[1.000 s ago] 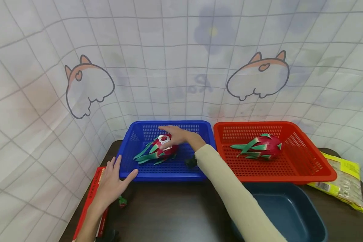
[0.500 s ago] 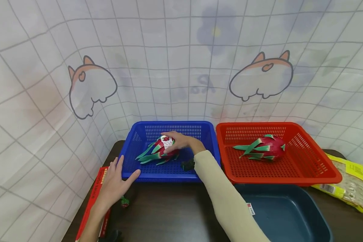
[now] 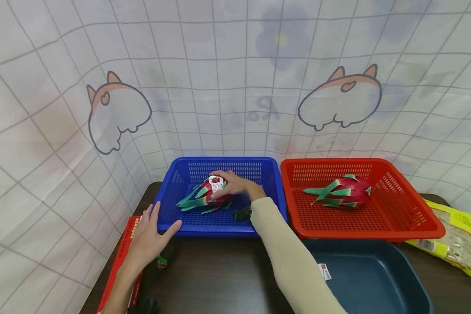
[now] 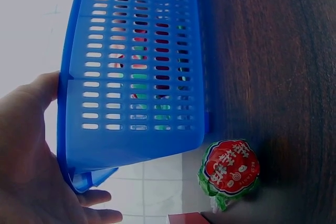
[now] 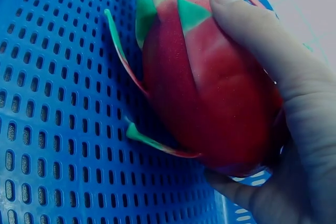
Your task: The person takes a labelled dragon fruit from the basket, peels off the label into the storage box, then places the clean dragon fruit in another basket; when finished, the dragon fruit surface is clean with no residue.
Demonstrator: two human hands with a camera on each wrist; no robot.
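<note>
My right hand grips a pink-red dragon fruit with green scales, inside the blue basket. In the right wrist view the thumb lies along one side of the fruit and a finger curls under its end. A white label shows on the fruit in the head view. My left hand touches the near left corner of the blue basket, fingers extended along its side and thumb apart at the front. In the left wrist view, a lollipop in a red and green wrapper lies beside the basket.
A red basket to the right holds another dragon fruit. In front stands a dark blue tray; a yellow bag lies at far right. A red sauce package lies under my left forearm. A patterned cloth hangs behind.
My right hand has lowered onto the dragon fruit and closed around it; the fruit has turned slightly. My left hand stays at the basket corner. The head view has shifted slightly.
</note>
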